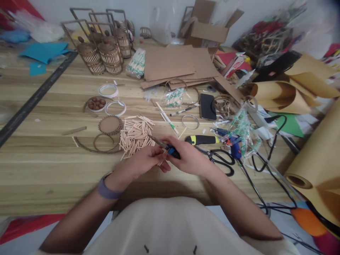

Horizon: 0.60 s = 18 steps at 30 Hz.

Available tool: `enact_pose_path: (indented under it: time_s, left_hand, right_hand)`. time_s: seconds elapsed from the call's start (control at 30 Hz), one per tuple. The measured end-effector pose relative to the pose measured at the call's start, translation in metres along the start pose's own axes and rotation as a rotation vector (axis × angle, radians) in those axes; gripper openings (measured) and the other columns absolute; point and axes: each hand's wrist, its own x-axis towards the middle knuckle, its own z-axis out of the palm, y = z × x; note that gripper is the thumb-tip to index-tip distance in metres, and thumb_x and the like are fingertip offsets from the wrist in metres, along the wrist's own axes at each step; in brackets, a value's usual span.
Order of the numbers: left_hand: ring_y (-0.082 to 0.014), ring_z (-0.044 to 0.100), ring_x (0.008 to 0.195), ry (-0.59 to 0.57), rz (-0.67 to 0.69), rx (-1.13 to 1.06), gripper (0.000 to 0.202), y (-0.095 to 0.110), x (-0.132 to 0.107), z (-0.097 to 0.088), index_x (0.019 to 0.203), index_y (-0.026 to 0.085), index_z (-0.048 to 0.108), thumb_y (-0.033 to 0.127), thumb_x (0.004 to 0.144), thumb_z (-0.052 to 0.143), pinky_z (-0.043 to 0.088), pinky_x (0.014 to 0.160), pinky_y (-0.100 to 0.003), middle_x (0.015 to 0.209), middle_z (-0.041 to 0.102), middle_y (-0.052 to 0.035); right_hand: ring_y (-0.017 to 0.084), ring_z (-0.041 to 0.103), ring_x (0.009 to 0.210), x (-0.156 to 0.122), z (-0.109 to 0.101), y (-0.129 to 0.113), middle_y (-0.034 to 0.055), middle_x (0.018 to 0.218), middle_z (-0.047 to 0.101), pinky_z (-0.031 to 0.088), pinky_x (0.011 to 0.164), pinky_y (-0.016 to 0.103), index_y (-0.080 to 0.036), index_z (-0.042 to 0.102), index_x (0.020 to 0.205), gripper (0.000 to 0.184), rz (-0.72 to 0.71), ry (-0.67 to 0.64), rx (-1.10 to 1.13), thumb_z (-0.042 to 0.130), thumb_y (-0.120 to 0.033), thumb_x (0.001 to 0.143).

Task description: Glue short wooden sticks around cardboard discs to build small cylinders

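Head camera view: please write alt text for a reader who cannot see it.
The right hand grips a blue-handled tool, the left hand close beside it, over a wooden table. A pile of short wooden sticks lies just behind.

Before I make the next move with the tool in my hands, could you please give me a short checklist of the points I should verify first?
1. Right hand closed around the blue-handled tool: ok.
2. Left hand kept away from the tool's metal tip: not ok, its fingers lie right beside it.
3. What the left hand holds: cannot tell, the fingers hide it.
4. Pile of short wooden sticks close by: ok, it lies just beyond the hands.
5. Scissors apart from the right wrist: not ok, they lie right next to it.
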Motion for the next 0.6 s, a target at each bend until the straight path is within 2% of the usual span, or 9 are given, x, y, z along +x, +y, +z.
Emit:
enact_pose_path:
  time_s: [0.07, 0.13, 0.2, 0.27, 0.4, 0.6]
  left_hand:
    - [-0.0184, 0.069, 0.070, 0.013, 0.004, -0.010, 0.038, 0.001, -0.002, 0.000, 0.078, 0.018, 0.064, 0.055, 0.082, 0.068, 0.053, 0.077, -0.032, 0.070, 0.072, -0.0030]
    - [-0.0179, 0.068, 0.072, 0.086, 0.012, -0.047, 0.038, 0.001, -0.003, 0.001, 0.079, 0.018, 0.064, 0.055, 0.083, 0.067, 0.051, 0.076, -0.031, 0.072, 0.072, -0.0031]
    - [-0.0176, 0.067, 0.074, 0.182, 0.024, -0.122, 0.036, 0.002, -0.003, 0.003, 0.080, 0.017, 0.064, 0.054, 0.082, 0.068, 0.051, 0.077, -0.030, 0.075, 0.071, -0.0027]
    - [-0.0170, 0.066, 0.075, 0.270, 0.036, -0.194, 0.034, 0.003, -0.001, 0.005, 0.080, 0.017, 0.065, 0.051, 0.081, 0.070, 0.051, 0.076, -0.029, 0.075, 0.069, -0.0013]
    - [-0.0183, 0.065, 0.077, 0.318, 0.080, -0.252, 0.028, 0.005, 0.003, 0.014, 0.077, 0.019, 0.063, 0.045, 0.081, 0.069, 0.050, 0.071, -0.027, 0.070, 0.066, 0.0009]
    - [-0.0172, 0.064, 0.078, 0.315, 0.127, -0.251, 0.022, 0.001, 0.003, 0.023, 0.077, 0.019, 0.062, 0.039, 0.081, 0.067, 0.050, 0.072, -0.027, 0.079, 0.069, 0.0002]
  right_hand:
    - [0.022, 0.065, 0.110, -0.001, 0.002, 0.002, 0.0105, 0.120, 0.067, 0.051, 0.091, 0.035, -0.019, 0.052, 0.129, 0.043, -0.092, 0.062, -0.012, 0.054, -0.012, 0.087]
    - [0.024, 0.055, 0.125, -0.002, 0.006, 0.005, 0.0137, 0.132, 0.059, 0.046, 0.102, 0.041, -0.020, 0.052, 0.127, 0.039, -0.172, 0.191, -0.046, 0.054, -0.014, 0.088]
    - [0.027, 0.048, 0.132, -0.004, 0.011, 0.008, 0.0154, 0.135, 0.053, 0.043, 0.107, 0.045, -0.021, 0.052, 0.126, 0.037, -0.163, 0.341, -0.083, 0.057, -0.020, 0.090]
    - [0.029, 0.048, 0.130, -0.006, 0.018, 0.009, 0.0151, 0.131, 0.052, 0.044, 0.106, 0.048, -0.023, 0.052, 0.127, 0.042, -0.091, 0.429, -0.103, 0.066, -0.029, 0.088]
    - [0.031, 0.048, 0.128, -0.006, 0.029, 0.009, 0.0139, 0.124, 0.051, 0.048, 0.103, 0.048, -0.023, 0.052, 0.129, 0.060, -0.036, 0.395, -0.134, 0.080, -0.031, 0.077]
    - [0.032, 0.050, 0.124, -0.006, 0.033, 0.010, 0.0161, 0.122, 0.047, 0.051, 0.098, 0.045, -0.016, 0.053, 0.129, 0.058, -0.045, 0.412, -0.190, 0.077, -0.025, 0.077]
